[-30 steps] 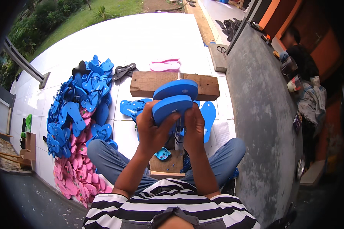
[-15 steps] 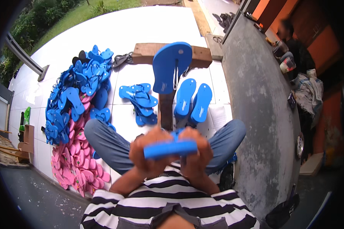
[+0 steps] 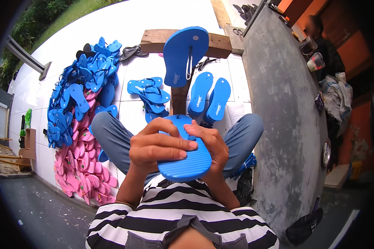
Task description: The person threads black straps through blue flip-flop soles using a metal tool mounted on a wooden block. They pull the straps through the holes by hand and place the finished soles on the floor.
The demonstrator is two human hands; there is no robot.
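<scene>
Above my lap, both hands grip a blue flip-flop [image 3: 185, 162], its ridged underside turned up. My left hand [image 3: 156, 145] wraps its left edge with fingers laid across the sole. From the right edge, my right hand [image 3: 212, 145] holds it with the thumb side near a small blue plug in the sole. Most of the strap is hidden. Just beyond stands a T-shaped wooden stand [image 3: 153, 39]; a blue sole [image 3: 178, 54] leans up over it, with a looped metal tool [image 3: 189, 64] against the sole. Two stacks of blue soles [image 3: 200, 93] stand right of the post.
Strapped blue flip-flops [image 3: 153, 93] are stacked left of the post. Farther left spreads a big heap of blue flip-flops [image 3: 85, 70] and pink flip-flops [image 3: 83, 166]. Blue straps [image 3: 247, 164] lie by my right knee. Another person [image 3: 320, 45] sits at the far right.
The blue flip-flop has tipped from edge-on to showing its ridged underside. My hands have shifted their hold on it, the left fingers now spread across the sole.
</scene>
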